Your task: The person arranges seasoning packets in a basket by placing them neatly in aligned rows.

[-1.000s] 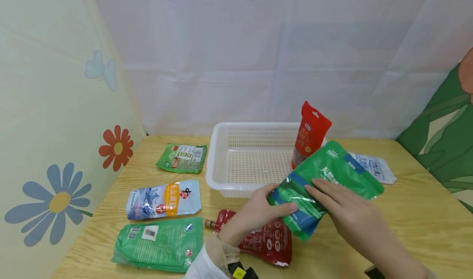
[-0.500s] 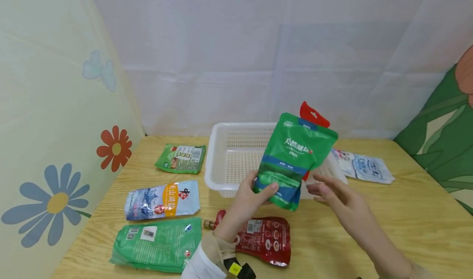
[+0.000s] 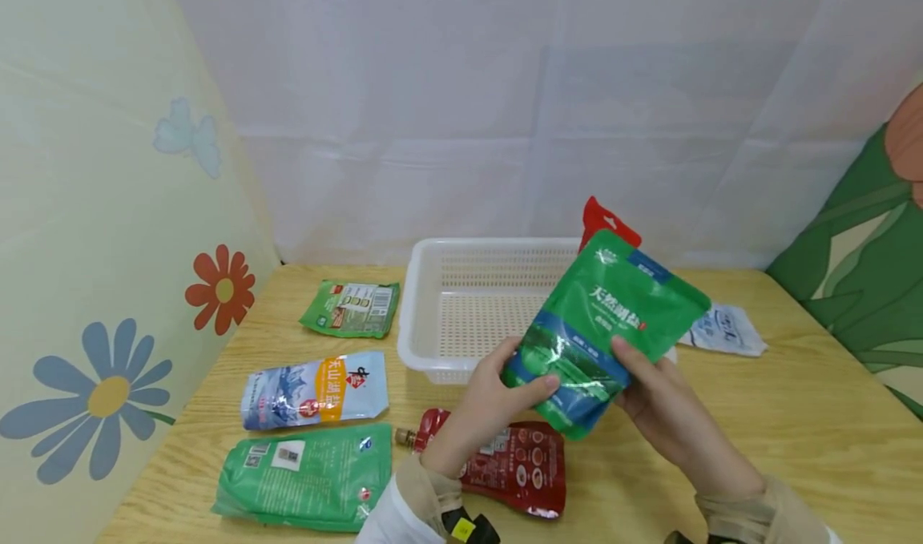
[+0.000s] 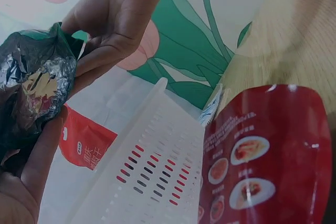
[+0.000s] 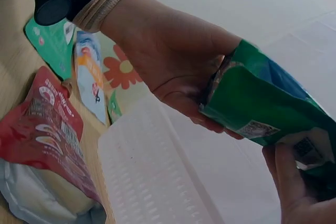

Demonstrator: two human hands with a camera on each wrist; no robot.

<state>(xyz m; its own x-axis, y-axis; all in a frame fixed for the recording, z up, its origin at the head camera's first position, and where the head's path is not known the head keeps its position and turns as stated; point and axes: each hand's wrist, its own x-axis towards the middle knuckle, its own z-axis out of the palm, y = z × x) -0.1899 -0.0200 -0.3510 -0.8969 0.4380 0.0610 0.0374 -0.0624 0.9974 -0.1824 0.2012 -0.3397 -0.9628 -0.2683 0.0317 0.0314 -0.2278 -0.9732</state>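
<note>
Both hands hold a green stand-up bag of lake salt (image 3: 598, 304) with blue bands, tilted above the front right of the white basket. My left hand (image 3: 497, 396) grips its lower left corner, thumb across the front. On the right edge, my right hand (image 3: 667, 420) pinches it with the thumb in front and fingers behind. Its crinkled, shiny base (image 4: 37, 87) faces the left wrist view; a printed code shows on its back (image 5: 262, 103) in the right wrist view. Behind it, a red bag (image 3: 606, 223) stands upright in the white basket (image 3: 421, 352), mostly hidden.
On the wooden table (image 3: 815, 440), left of the basket, lie a small green packet (image 3: 356, 308), a blue-and-orange salt bag (image 3: 317, 390) and a large green bag (image 3: 306, 476). A dark red spouted pouch (image 3: 530, 468) lies in front. A white-blue bag (image 3: 728, 329) lies right.
The green bag rose toward upright and left in the left hand while the right hand came off it. Now it leans right again, slightly lower, and the right hand holds its edge.
</note>
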